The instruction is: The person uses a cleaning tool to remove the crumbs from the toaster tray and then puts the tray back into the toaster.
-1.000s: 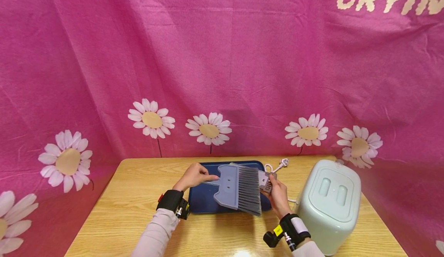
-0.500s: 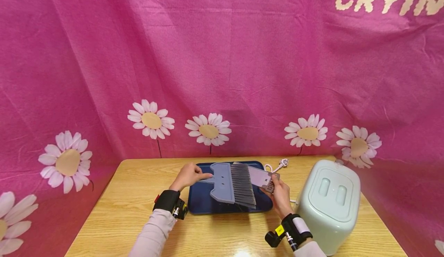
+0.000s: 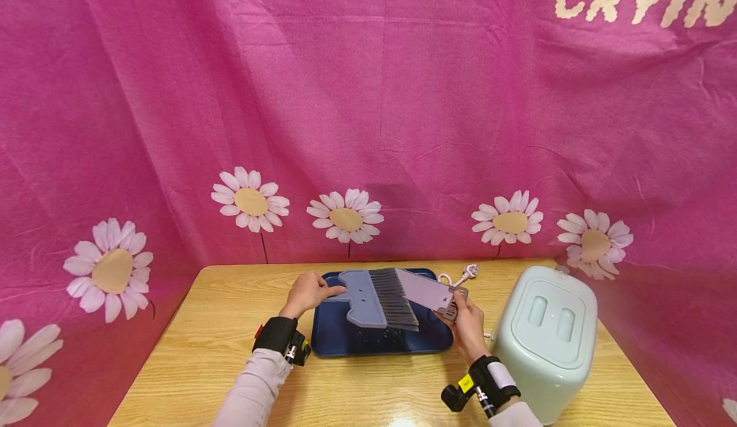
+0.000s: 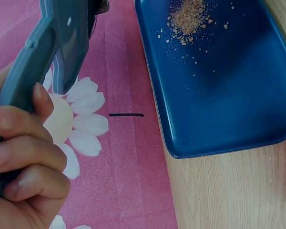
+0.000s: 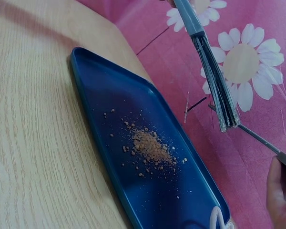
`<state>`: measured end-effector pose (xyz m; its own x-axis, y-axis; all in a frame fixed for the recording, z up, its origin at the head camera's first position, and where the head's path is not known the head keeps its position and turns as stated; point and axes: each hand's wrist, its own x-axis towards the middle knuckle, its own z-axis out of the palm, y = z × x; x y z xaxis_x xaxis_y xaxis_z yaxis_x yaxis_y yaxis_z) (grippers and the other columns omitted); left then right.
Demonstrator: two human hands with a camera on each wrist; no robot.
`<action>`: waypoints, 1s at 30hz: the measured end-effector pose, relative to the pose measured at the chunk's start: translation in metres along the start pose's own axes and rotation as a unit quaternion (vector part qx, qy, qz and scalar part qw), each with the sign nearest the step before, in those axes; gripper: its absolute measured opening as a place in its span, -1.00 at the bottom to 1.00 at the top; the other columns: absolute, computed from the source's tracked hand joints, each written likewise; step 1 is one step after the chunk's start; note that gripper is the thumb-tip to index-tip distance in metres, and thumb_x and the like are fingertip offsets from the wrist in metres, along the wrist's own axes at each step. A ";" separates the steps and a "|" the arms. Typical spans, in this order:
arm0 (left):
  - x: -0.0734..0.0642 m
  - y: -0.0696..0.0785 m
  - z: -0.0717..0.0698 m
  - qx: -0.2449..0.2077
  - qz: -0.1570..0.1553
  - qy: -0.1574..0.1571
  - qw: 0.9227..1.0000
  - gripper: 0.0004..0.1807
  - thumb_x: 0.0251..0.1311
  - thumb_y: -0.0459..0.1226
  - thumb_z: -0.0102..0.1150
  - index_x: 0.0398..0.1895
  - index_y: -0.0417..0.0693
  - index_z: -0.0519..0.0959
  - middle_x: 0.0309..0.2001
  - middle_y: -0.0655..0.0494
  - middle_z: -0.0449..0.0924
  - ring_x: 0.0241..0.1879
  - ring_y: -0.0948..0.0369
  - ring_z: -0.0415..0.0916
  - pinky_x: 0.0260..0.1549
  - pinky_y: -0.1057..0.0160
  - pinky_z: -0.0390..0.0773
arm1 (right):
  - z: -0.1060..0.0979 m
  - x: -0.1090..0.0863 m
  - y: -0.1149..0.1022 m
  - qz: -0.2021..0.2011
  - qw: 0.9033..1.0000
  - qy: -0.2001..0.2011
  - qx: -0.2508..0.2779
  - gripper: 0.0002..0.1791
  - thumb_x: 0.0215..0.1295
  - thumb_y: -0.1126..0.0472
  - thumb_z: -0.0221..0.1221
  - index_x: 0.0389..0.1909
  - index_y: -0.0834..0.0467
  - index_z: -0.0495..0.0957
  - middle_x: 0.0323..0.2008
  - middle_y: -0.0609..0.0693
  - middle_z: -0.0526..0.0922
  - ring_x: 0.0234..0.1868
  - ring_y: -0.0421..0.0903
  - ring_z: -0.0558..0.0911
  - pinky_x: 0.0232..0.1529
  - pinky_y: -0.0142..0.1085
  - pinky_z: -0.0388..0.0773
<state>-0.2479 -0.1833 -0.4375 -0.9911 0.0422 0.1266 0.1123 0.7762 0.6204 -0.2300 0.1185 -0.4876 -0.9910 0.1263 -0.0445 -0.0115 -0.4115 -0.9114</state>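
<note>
My left hand [image 3: 304, 294] grips the handle of a grey-blue hand brush [image 3: 364, 299] with a cat-shaped head, its dark bristles [image 5: 217, 83] pointing right. In my right hand [image 3: 469, 324] is a thin, flat lilac plate [image 3: 426, 291] with a brownish slotted end, pinched there by thumb and fingers. The plate looks like a scraper or small dustpan; its kind is unclear. In the right wrist view the bristle tips meet or overlap the plate's edge. Both are held above a dark blue tray [image 4: 219, 114], where a heap of brown crumbs [image 5: 152, 148] lies.
A pale green lidded box-shaped appliance [image 3: 547, 344] stands at the right of the wooden table [image 3: 230, 312]. A white power cord with plug [image 3: 471, 271] lies behind the tray's right corner. A pink flowered cloth [image 3: 403, 158] hangs behind.
The brush and my left hand have shifted left and slightly away from me. My right hand has moved a little right, and more of the lilac plate shows beyond the bristles.
</note>
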 end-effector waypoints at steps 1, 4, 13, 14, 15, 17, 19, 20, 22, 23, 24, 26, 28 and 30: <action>0.000 0.000 0.000 0.000 -0.004 0.002 1.000 -0.33 0.00 -0.06 0.42 -0.95 0.06 0.13 -0.82 0.34 -0.08 -0.78 0.36 -0.10 -0.70 0.38 -0.10 | -0.002 0.002 0.003 -0.008 1.000 -0.004 0.006 -0.45 0.54 0.14 -0.16 0.25 0.55 0.15 -0.29 -0.05 0.62 -0.33 -0.28 0.63 -0.25 -0.34 0.60; 0.000 -0.001 0.000 -0.003 -0.014 -0.001 1.000 -0.33 0.01 -0.05 0.42 -0.95 0.05 0.13 -0.81 0.32 -0.08 -0.79 0.36 -0.11 -0.70 0.38 -0.10 | -0.012 0.011 0.017 -0.038 0.998 -0.032 0.046 -0.48 0.49 0.10 -0.05 0.19 0.49 0.29 -0.27 0.02 0.64 -0.31 -0.22 0.65 -0.27 -0.32 0.61; -0.001 0.000 -0.005 0.001 -0.042 -0.023 0.999 -0.34 0.02 -0.04 0.41 -0.96 0.04 0.16 -0.81 0.29 -0.05 -0.79 0.34 -0.09 -0.70 0.37 -0.09 | 0.001 -0.001 -0.003 0.007 1.000 0.024 0.008 -0.43 0.54 0.16 -0.19 0.30 0.55 0.07 -0.31 -0.07 0.61 -0.33 -0.29 0.63 -0.26 -0.34 0.60; -0.001 0.001 -0.005 0.002 -0.045 -0.025 0.999 -0.34 0.02 -0.03 0.40 -0.96 0.03 0.16 -0.81 0.28 -0.05 -0.79 0.34 -0.09 -0.70 0.37 -0.08 | 0.002 -0.001 -0.005 0.013 1.000 0.025 0.008 -0.43 0.54 0.16 -0.20 0.31 0.55 0.05 -0.30 -0.07 0.60 -0.33 -0.30 0.62 -0.25 -0.34 0.60; -0.002 0.001 -0.006 0.003 -0.047 -0.026 0.999 -0.34 0.02 -0.03 0.40 -0.95 0.03 0.17 -0.80 0.28 -0.05 -0.79 0.33 -0.08 -0.70 0.37 -0.08 | 0.002 -0.001 -0.007 0.018 0.999 0.027 0.007 -0.43 0.54 0.17 -0.21 0.32 0.54 0.04 -0.30 -0.07 0.60 -0.33 -0.31 0.62 -0.25 -0.35 0.60; -0.002 0.001 -0.007 0.003 -0.053 -0.030 0.998 -0.34 0.02 -0.03 0.40 -0.95 0.02 0.17 -0.80 0.27 -0.04 -0.78 0.33 -0.08 -0.69 0.37 -0.08 | 0.002 -0.001 -0.008 0.026 0.999 0.026 0.004 -0.44 0.55 0.17 -0.23 0.33 0.53 0.02 -0.29 -0.08 0.59 -0.32 -0.32 0.61 -0.23 -0.35 0.60; -0.002 0.001 -0.009 -0.001 -0.055 -0.032 0.998 -0.35 0.02 -0.04 0.40 -0.94 0.02 0.17 -0.80 0.26 -0.04 -0.78 0.33 -0.08 -0.69 0.37 -0.07 | 0.001 0.000 -0.008 0.029 0.999 0.029 -0.001 -0.44 0.55 0.17 -0.23 0.33 0.52 0.03 -0.30 -0.09 0.58 -0.32 -0.33 0.61 -0.23 -0.36 0.59; -0.003 0.001 -0.009 -0.002 -0.054 -0.033 0.998 -0.35 0.02 -0.05 0.40 -0.94 0.01 0.16 -0.79 0.26 -0.04 -0.78 0.33 -0.08 -0.69 0.37 -0.08 | 0.001 0.000 -0.008 0.029 0.999 0.028 -0.004 -0.44 0.55 0.17 -0.23 0.33 0.52 0.03 -0.30 -0.09 0.58 -0.32 -0.33 0.61 -0.23 -0.37 0.59; -0.004 0.001 -0.010 -0.004 -0.052 -0.036 0.998 -0.35 0.02 -0.06 0.40 -0.94 0.01 0.16 -0.79 0.26 -0.04 -0.78 0.33 -0.09 -0.69 0.37 -0.07 | 0.001 0.000 -0.007 0.027 0.999 0.029 -0.010 -0.44 0.55 0.16 -0.23 0.32 0.52 0.04 -0.30 -0.09 0.58 -0.33 -0.33 0.61 -0.23 -0.38 0.59; -0.004 0.000 -0.011 -0.004 -0.051 -0.037 0.998 -0.35 0.03 -0.06 0.40 -0.94 0.01 0.16 -0.79 0.26 -0.04 -0.78 0.33 -0.09 -0.69 0.37 -0.08 | 0.001 0.000 -0.007 0.025 0.999 0.028 -0.011 -0.44 0.55 0.16 -0.22 0.32 0.53 0.05 -0.30 -0.09 0.58 -0.33 -0.33 0.61 -0.23 -0.38 0.59; -0.004 0.000 -0.011 -0.004 -0.048 -0.038 0.998 -0.35 0.03 -0.07 0.40 -0.94 0.01 0.16 -0.79 0.26 -0.04 -0.78 0.33 -0.09 -0.69 0.37 -0.08 | 0.001 -0.001 -0.007 0.023 0.999 0.028 -0.013 -0.44 0.55 0.15 -0.22 0.32 0.53 0.05 -0.30 -0.09 0.58 -0.33 -0.33 0.61 -0.23 -0.38 0.59; -0.005 0.000 -0.012 -0.003 -0.047 -0.041 0.998 -0.35 0.03 -0.07 0.40 -0.94 0.01 0.16 -0.79 0.27 -0.04 -0.78 0.33 -0.09 -0.69 0.37 -0.08 | 0.001 -0.002 -0.008 0.021 0.999 0.027 -0.016 -0.43 0.54 0.14 -0.22 0.32 0.53 0.06 -0.30 -0.09 0.58 -0.33 -0.33 0.60 -0.23 -0.39 0.59; -0.005 -0.001 -0.013 -0.002 -0.046 -0.041 0.998 -0.35 0.03 -0.07 0.40 -0.94 0.02 0.17 -0.79 0.27 -0.04 -0.78 0.33 -0.09 -0.69 0.37 -0.08 | 0.002 -0.002 -0.008 0.021 0.999 0.029 -0.018 -0.43 0.54 0.14 -0.22 0.32 0.52 0.06 -0.29 -0.09 0.57 -0.33 -0.34 0.60 -0.23 -0.38 0.59; -0.006 -0.002 -0.013 0.000 -0.042 -0.040 0.998 -0.35 0.03 -0.07 0.40 -0.95 0.02 0.17 -0.79 0.28 -0.05 -0.78 0.34 -0.09 -0.69 0.37 -0.09 | 0.002 -0.002 -0.008 0.023 0.999 0.034 -0.022 -0.43 0.54 0.14 -0.22 0.32 0.51 0.06 -0.29 -0.09 0.57 -0.33 -0.34 0.60 -0.23 -0.39 0.59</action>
<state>-0.2414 -0.1935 -0.4291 -0.9996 0.0268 0.0112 0.0279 0.7791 0.6262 -0.2280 0.1193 -0.4792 -0.9789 0.1699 -0.1133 0.0415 -0.3778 -0.9250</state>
